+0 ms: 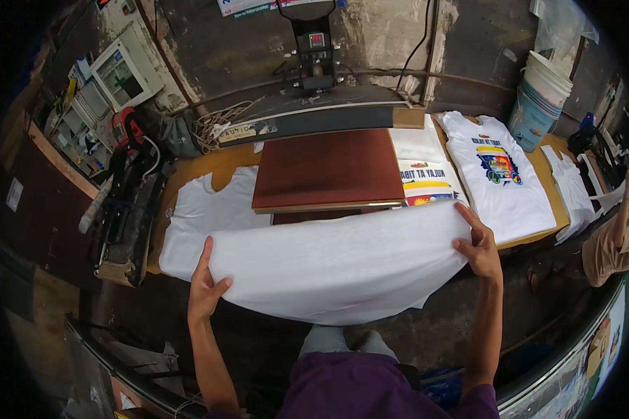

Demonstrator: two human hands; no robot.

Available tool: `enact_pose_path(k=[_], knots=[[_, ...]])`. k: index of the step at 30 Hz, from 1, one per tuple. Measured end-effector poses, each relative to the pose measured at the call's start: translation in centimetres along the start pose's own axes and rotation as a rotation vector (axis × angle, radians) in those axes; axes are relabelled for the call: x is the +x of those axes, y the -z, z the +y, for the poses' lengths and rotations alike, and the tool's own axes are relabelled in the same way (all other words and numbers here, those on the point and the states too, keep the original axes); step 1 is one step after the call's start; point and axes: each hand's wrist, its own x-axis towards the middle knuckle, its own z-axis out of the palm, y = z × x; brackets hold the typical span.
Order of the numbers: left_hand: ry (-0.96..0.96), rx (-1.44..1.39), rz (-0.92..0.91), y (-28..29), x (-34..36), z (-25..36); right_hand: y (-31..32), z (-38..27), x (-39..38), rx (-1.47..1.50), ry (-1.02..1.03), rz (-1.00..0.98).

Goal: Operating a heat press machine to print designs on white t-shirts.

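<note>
**Blank shirt held up, not yet on the press**

Held stretched between both hands: a plain white shirt, sagging in the middle, in front of the bench edge and just below the platen. Left hand clamped on the shirt's left edge, thumb on top, fingers tucked under the cloth. Right hand gripping the right edge, fingers spread over the fabric. Hands well apart, the whole width of the shirt between them.

Done so far, judging from the layout: one printed shirt lying flat to the right of the press, colour graphic facing up; another folded printed piece just beside the platen, between it and that shirt. More white garments further right, near a bucket; print on them hard to tell.

Left to do, apparently: the held shirt shows no print and rests nowhere yet; platen bare, reddish-brown, with the press head swung back behind it. A stack of blank white shirts waiting on the left of the bench, partly under the held shirt's left end. Probably an early-to-middle point of a batch: a few pieces printed, several blanks outstanding.
</note>
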Motion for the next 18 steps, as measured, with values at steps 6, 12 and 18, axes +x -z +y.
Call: enact_pose_path(k=[6, 12, 18], knots=[[-0.003, -0.222, -0.064, 3.3, 12.0, -0.1, 0.4, -0.7, 11.0, 0.093, 0.052, -0.018], [0.157, -0.110, -0.034, 5.6, 36.0, -8.0, -1.8, 2.7, 33.2, 0.229, -0.119, 0.093], [0.276, -0.111, -0.060, 7.4, 40.2, -15.2, -2.0, 9.8, 37.7, 0.302, -0.256, 0.152]])
